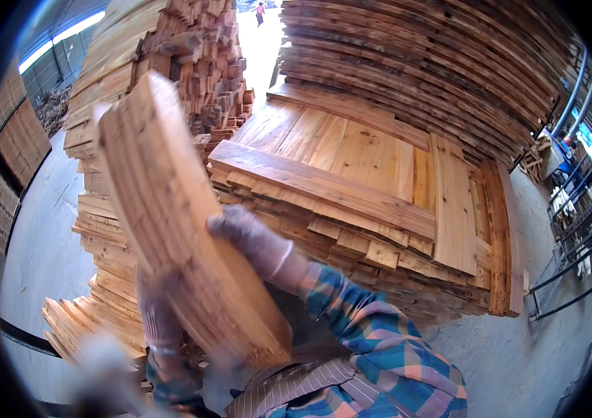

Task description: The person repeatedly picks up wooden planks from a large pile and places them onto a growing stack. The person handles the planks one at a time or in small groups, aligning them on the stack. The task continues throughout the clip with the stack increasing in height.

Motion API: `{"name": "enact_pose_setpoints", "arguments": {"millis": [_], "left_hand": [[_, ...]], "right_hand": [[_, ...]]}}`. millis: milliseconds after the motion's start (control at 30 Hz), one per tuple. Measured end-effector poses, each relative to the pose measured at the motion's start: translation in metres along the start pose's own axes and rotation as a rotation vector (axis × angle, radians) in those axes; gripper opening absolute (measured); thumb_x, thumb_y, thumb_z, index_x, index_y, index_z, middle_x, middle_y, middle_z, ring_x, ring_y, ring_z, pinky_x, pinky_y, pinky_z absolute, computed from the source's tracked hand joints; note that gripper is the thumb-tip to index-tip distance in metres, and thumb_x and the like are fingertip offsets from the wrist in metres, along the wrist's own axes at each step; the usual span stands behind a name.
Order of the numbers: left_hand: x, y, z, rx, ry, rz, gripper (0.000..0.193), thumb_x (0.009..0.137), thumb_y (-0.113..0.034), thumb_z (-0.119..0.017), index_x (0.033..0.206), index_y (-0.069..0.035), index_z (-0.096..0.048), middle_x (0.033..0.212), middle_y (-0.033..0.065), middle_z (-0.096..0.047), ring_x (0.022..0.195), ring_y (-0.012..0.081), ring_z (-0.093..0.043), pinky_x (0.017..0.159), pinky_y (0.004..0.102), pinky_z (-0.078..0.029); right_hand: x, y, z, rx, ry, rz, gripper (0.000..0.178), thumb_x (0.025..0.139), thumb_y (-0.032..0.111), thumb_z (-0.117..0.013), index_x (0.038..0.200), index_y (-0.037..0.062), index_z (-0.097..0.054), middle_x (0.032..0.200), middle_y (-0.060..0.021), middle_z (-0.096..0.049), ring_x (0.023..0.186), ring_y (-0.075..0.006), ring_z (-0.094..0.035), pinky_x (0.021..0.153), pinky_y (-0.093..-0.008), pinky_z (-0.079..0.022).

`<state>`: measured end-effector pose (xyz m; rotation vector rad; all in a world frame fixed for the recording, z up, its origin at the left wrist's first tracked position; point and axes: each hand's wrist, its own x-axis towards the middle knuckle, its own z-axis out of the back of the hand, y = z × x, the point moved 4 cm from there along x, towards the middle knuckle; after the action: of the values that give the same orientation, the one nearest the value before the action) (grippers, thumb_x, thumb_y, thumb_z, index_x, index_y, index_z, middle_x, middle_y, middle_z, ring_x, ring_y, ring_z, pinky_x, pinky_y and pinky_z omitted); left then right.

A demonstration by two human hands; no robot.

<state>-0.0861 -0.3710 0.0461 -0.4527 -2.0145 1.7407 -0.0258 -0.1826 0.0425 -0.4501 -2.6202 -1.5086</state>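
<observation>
A thick bundle of wooden boards (pixel 170 202), light brown with knots, is tilted upright in front of me, its top end leaning left. My right hand (pixel 254 240), in a pale knit glove, grips its right side, with the thumb against the edge. On the lower left side is my left hand (pixel 158 313), also gloved and closed around the bundle; its fingers are blurred and partly hidden. Just right of the bundle lies a wide, low stack of planks (pixel 344 167), with a few boards laid crosswise on top.
Tall board stacks (pixel 407 63) rise behind the low stack, and a high pile (pixel 118 90) stands at left. Loose boards (pixel 76 324) fan out low on the left. A blurred grey shape (pixel 108 373) is at lower left. Metal racks (pixel 574 258) stand at right; a distant person (pixel 260 14) is outside.
</observation>
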Motion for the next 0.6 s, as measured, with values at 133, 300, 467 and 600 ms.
{"name": "enact_pose_setpoints", "arguments": {"millis": [133, 300, 467, 600], "left_hand": [[0.079, -0.043, -0.117, 0.343, 0.479, -0.602, 0.023, 0.098, -0.015, -0.050, 0.112, -0.001, -0.061, 0.104, 0.0127, -0.059, 0.095, 0.0210, -0.062, 0.080, 0.0308, -0.054], [0.186, -0.032, -0.239, 0.188, 0.816, -0.833, 0.026, 0.097, -0.020, -0.051, 0.107, -0.005, -0.070, 0.109, 0.0150, -0.064, 0.106, 0.0220, -0.060, 0.093, 0.0325, -0.049], [0.314, 0.072, -0.325, 0.718, 0.787, -0.293, 0.035, 0.074, -0.027, -0.075, 0.092, 0.003, -0.067, 0.077, 0.0125, -0.068, 0.067, 0.0210, -0.066, 0.061, 0.0341, -0.054], [0.326, 0.103, -0.312, 0.455, 1.043, -0.360, 0.031, 0.077, -0.023, -0.075, 0.094, 0.002, -0.068, 0.081, 0.0104, -0.069, 0.070, 0.0185, -0.067, 0.066, 0.0295, -0.055]], "right_hand": [[-0.035, 0.117, 0.067, -0.129, -0.331, 0.227, 0.067, 0.083, 0.056, -0.070, 0.117, -0.0020, -0.062, 0.105, -0.0093, -0.068, 0.093, -0.0157, -0.064, 0.084, -0.0287, -0.053], [-0.084, 0.204, 0.160, -0.470, -0.812, 0.145, 0.069, 0.087, 0.054, -0.066, 0.124, -0.0037, -0.060, 0.116, -0.0100, -0.066, 0.102, -0.0177, -0.063, 0.088, -0.0286, -0.049], [-0.166, 0.218, 0.319, -0.732, -1.153, -0.029, 0.067, 0.086, 0.056, -0.062, 0.117, -0.0025, -0.066, 0.116, -0.0128, -0.067, 0.107, -0.0200, -0.063, 0.092, -0.0318, -0.046], [-0.178, 0.209, 0.350, -1.018, -1.218, -0.122, 0.067, 0.085, 0.054, -0.065, 0.119, -0.0040, -0.064, 0.116, -0.0131, -0.068, 0.106, -0.0222, -0.063, 0.092, -0.0325, -0.046]]}}
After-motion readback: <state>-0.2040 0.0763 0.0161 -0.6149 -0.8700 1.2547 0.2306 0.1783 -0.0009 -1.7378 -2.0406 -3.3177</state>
